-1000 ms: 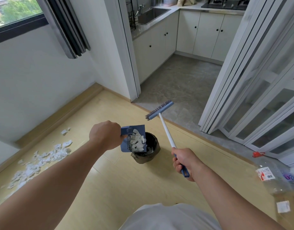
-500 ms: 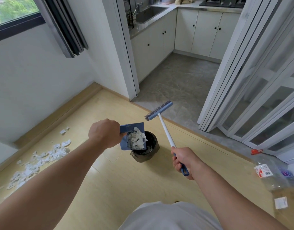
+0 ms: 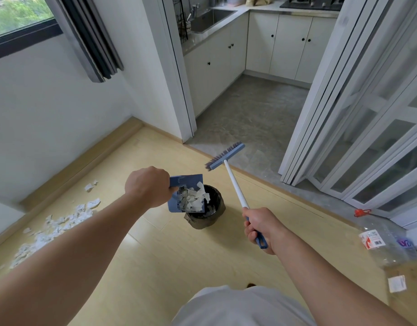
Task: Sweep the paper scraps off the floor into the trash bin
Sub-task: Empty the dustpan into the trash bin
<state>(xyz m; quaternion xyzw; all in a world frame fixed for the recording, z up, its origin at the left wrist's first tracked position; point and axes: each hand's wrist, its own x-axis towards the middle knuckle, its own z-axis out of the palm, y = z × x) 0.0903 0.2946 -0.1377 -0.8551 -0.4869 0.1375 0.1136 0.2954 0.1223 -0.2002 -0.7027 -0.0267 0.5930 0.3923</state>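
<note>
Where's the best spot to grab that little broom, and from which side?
Grab the broom at the near end of its white stick, by the blue grip, the way the right hand does, with fingers wrapped round it. Come from the near side: the stick is thin and round, and the bristle head points away, up off the floor.

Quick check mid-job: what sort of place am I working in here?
Most likely a flat or house: a wood-floored room opening onto a small kitchen. The signs are the sink, the white cabinets and the hob, all seen past the folding doors.
</note>
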